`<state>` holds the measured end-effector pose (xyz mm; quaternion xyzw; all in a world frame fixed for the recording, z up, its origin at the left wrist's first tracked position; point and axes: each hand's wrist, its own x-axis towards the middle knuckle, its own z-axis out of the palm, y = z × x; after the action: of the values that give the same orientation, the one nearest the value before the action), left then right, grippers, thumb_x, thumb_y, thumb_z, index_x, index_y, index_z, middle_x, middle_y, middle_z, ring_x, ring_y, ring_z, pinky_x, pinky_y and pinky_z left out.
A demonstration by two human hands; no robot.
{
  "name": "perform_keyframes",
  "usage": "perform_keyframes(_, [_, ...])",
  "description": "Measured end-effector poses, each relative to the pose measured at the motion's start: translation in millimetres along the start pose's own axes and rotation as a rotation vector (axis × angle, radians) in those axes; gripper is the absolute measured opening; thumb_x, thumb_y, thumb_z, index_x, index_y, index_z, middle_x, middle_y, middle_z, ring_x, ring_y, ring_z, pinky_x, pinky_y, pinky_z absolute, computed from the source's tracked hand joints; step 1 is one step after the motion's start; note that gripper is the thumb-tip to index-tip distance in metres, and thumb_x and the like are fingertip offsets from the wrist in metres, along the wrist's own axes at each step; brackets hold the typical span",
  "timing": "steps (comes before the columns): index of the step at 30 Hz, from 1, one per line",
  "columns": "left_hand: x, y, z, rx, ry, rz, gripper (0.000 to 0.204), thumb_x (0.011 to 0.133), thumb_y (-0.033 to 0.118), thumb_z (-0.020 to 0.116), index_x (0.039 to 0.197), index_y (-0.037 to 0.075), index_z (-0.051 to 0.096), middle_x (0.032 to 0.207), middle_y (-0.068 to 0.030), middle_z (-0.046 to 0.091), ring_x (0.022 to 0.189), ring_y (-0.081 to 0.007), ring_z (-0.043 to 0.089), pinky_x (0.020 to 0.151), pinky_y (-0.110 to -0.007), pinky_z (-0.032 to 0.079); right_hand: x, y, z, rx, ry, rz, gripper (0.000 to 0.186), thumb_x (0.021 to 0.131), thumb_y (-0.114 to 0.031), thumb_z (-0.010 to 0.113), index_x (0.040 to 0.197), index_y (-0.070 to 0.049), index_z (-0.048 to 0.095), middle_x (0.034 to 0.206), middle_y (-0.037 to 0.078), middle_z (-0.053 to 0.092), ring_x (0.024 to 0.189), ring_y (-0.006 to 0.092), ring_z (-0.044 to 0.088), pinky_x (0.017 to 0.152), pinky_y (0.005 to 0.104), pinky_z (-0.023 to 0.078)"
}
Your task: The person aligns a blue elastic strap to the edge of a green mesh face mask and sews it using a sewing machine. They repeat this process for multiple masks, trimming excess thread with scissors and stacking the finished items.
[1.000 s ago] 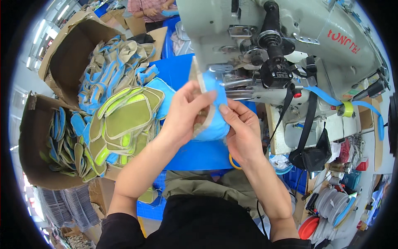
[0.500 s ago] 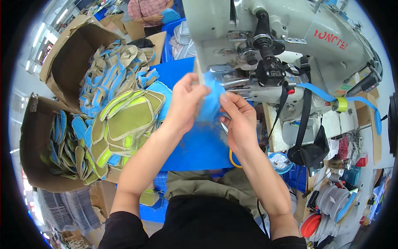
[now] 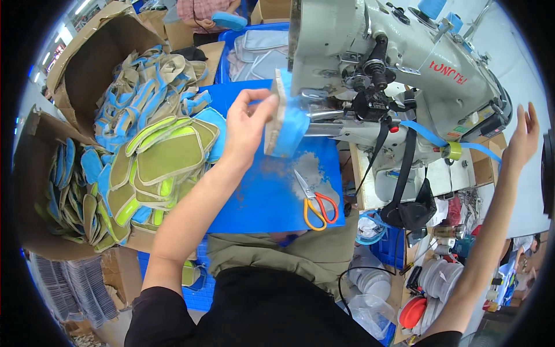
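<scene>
My left hand (image 3: 247, 121) grips a blue piece with a beige edge (image 3: 286, 118) at the metal sewing arm (image 3: 329, 115) of a grey sewing machine (image 3: 457, 81). My right hand (image 3: 520, 139) is raised at the machine's far right end, fingers stretched and apart, with nothing seen in them. Orange-and-red handled scissors (image 3: 318, 211) lie on the blue board (image 3: 243, 202) below the held piece. A blue tape (image 3: 428, 133) runs across the machine through a yellow-green part (image 3: 450, 151).
At left, cardboard boxes (image 3: 78, 69) hold straps and padded pieces; green-and-beige pieces (image 3: 167, 156) are piled beside them. A blue bin (image 3: 222, 58) of grey pieces stands behind. A co-worker's hand (image 3: 205, 23) is near a blue piece. Spools (image 3: 433, 277) sit lower right.
My right hand has left the blue piece and swung up and right beside the machine's end. My left hand still holds the piece. The scissors are now uncovered.
</scene>
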<state>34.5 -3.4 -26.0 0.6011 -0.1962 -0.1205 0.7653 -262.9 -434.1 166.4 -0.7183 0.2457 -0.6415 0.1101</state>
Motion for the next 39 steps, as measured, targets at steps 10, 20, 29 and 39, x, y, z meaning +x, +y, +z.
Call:
perform_keyframes(10, [8.6, 2.3, 9.9, 0.044, -0.292, -0.198, 0.022, 0.1, 0.027, 0.067, 0.102, 0.005, 0.072, 0.09, 0.0035, 0.07, 0.082, -0.0031, 0.059, 0.077, -0.023, 0.046, 67.2, 154.3, 1.2, 0.419, -0.255, 0.684, 0.045, 0.099, -0.045, 0.067, 0.12, -0.006, 0.069, 0.101, 0.002, 0.07, 0.091, 0.0123, 0.063, 0.083, 0.0286, 0.048])
perform_keyframes(20, [-59.2, -23.7, -32.4, -0.123, -0.092, -0.168, 0.022, 0.101, 0.022, 0.069, 0.107, 0.002, 0.073, 0.095, -0.0041, 0.075, 0.085, -0.007, 0.066, 0.078, -0.025, 0.051, -179.1, -16.2, -3.5, -0.166, -0.021, 0.14, 0.046, 0.107, -0.03, 0.054, 0.136, 0.005, 0.06, 0.136, 0.021, 0.062, 0.128, 0.0271, 0.059, 0.11, 0.0399, 0.041])
perform_keyframes(29, [-72.8, -70.6, -61.9, -0.137, -0.077, -0.262, 0.019, 0.101, 0.02, 0.069, 0.104, 0.002, 0.072, 0.091, -0.0009, 0.074, 0.082, -0.0054, 0.063, 0.078, -0.024, 0.048, -426.2, -122.1, 25.4, -0.006, -1.301, 0.144, 0.055, 0.076, -0.01, 0.085, 0.126, -0.006, 0.06, 0.115, 0.017, 0.062, 0.104, 0.0373, 0.063, 0.087, 0.0424, 0.053])
perform_keyframes(39, [-76.8, -77.8, -68.5, -0.03, -0.062, -0.155, 0.019, 0.101, 0.022, 0.069, 0.102, 0.003, 0.073, 0.092, -0.0001, 0.072, 0.085, -0.0051, 0.061, 0.079, -0.024, 0.047, -413.7, -120.0, 30.7, 0.594, -1.47, 1.009, 0.076, 0.082, 0.001, 0.068, 0.153, -0.005, 0.042, 0.086, 0.003, 0.067, 0.079, 0.0115, 0.064, 0.073, 0.0291, 0.051])
